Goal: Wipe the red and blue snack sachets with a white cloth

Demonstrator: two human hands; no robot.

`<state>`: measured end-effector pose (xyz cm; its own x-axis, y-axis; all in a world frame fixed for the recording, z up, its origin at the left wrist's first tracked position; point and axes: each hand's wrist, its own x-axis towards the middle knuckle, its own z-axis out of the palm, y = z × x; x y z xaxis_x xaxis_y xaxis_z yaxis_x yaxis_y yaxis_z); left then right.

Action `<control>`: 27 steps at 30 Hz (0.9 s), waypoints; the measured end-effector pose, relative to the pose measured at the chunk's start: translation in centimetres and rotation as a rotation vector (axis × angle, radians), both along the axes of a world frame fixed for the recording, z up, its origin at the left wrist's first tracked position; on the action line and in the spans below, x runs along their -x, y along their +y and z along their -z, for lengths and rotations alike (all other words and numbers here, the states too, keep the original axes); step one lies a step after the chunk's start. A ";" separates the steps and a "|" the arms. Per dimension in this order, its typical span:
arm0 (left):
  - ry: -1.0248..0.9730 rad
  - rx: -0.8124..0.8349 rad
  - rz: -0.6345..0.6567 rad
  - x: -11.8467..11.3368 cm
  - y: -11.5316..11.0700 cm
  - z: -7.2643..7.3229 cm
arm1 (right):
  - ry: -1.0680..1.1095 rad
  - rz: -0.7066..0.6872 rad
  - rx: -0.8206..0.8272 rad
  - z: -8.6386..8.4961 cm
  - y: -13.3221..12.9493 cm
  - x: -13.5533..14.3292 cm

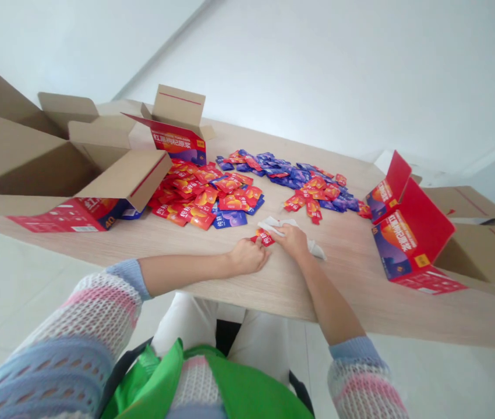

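Near the table's front edge, my left hand (248, 255) is closed on the lower left side of a small red sachet (264, 237). My right hand (292, 240) grips a white cloth (316, 249), which bunches out on both sides of the fingers and meets the sachet's upper right side. Whether the cloth is fabric or tissue I cannot make out. Just beyond my hands lies a heap of red sachets (195, 195) with some blue ones among them. A second, mostly blue heap (289, 171) stretches toward the right, with several red sachets (314, 195) on its near side.
Large open cartons (99, 212) stand at the left of the wooden table (343, 285). A red and blue box (177, 139) with raised flaps is behind the red heap. More open red boxes (398, 238) stand at the right. A white wall (339, 75) rises behind the table.
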<state>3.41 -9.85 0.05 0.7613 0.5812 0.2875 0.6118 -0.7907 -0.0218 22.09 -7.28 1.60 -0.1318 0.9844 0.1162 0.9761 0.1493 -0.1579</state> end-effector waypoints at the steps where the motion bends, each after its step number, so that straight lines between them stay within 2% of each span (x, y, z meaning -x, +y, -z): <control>1: -0.007 0.005 -0.003 0.0 0.0 0.0 | -0.012 0.045 -0.003 0.1 0.2 -0.3; 7: 0.021 -0.019 0.003 0.2 -0.2 -0.4 | -0.025 0.304 0.005 0.6 1.3 -2.3; 9: 0.050 -0.013 0.010 0.3 -0.2 -0.7 | -0.002 0.346 0.010 0.6 1.5 -3.0; 12: 0.088 0.005 0.016 0.3 -0.1 -0.8 | 0.068 0.361 -0.066 0.5 1.3 -3.6; 15: 0.111 0.005 0.009 0.4 0.2 -0.7 | 0.152 0.293 -0.180 0.2 0.7 -3.1; 18: 0.115 0.005 0.011 0.5 0.5 -0.5 | 0.237 0.086 -0.224 0.0 0.0 -1.5; 22: 0.092 0.007 0.011 0.5 0.7 -0.4 | 0.244 -0.222 -0.054 0.0 -0.9 0.9; 24: 0.086 0.008 0.004 0.5 0.8 -0.3 | 0.213 -0.242 0.021 0.1 -1.1 1.4; 27: 0.087 0.008 0.000 0.4 0.8 -0.2 | 0.188 -0.116 0.030 0.2 -0.7 1.0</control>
<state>3.02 -9.02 0.28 0.7835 0.5829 0.2153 0.6075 -0.7913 -0.0684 21.05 -7.94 1.42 -0.2229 0.9674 0.1202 0.9056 0.2511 -0.3418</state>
